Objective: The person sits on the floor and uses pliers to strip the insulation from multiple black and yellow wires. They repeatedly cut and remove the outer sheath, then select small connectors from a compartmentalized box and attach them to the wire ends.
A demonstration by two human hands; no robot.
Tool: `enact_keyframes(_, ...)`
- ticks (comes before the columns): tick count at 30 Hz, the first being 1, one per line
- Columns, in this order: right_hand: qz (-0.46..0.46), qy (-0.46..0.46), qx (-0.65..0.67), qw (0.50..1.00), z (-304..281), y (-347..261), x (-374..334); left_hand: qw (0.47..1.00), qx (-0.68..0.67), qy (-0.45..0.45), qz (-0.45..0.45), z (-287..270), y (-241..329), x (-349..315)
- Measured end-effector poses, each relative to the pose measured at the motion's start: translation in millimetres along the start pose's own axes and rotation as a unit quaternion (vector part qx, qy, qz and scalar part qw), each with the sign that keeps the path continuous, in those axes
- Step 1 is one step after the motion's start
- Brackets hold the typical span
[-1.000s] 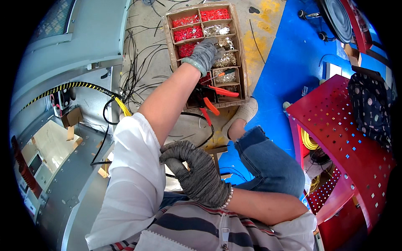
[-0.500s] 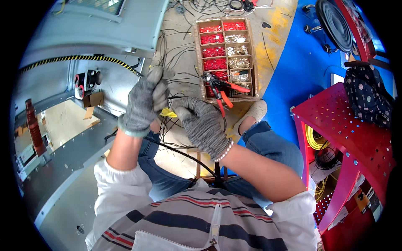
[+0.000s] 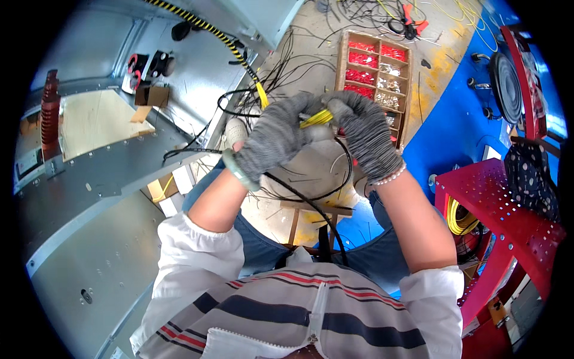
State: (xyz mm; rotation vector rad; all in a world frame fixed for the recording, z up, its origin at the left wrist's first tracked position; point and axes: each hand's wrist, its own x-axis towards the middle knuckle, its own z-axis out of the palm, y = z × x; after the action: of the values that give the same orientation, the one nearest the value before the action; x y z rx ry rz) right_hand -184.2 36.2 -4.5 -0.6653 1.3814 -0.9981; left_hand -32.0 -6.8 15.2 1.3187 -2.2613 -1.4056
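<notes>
A bundle of thin yellow wires (image 3: 317,119) runs between my two grey knitted gloves. My left hand (image 3: 276,131) has its fingers closed round the bundle. My right hand (image 3: 366,130) pinches the same wires from the other side, and its fingers hide the ends. Just beyond my left hand, yellow wires come out of a black-and-yellow striped sleeve (image 3: 206,27) that hangs down from the upper left. A black cable (image 3: 299,191) passes beneath my wrists toward my lap.
A divided cardboard box (image 3: 342,60) of red and silvery terminals lies beyond my right hand, partly covered by it. Black wires (image 3: 299,66) litter the floor ahead. A grey metal cabinet (image 3: 113,161) borders my left; a red perforated table (image 3: 478,191) stands at right.
Both hands have shifted right in the picture, still on the yellow wires. The striped sleeve now reaches down near my left hand. The view has turned, and the pliers on the box are now mostly hidden.
</notes>
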Motion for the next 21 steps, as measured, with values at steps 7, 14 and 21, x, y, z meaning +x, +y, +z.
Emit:
enact_keyframes(7,-0.070,-0.043,-0.018,0.996,25,-13,3,0.994,-0.078,0.069,-0.029,-7,-20,-4)
enact_keyframes(14,-0.097,0.039,0.038,0.994,7,-30,3,0.987,-0.144,0.060,-0.035,-23,-32,-16)
enact_keyframes(21,-0.097,0.001,-0.045,0.994,27,-27,0,0.970,-0.226,0.092,-0.016,-27,-36,-21)
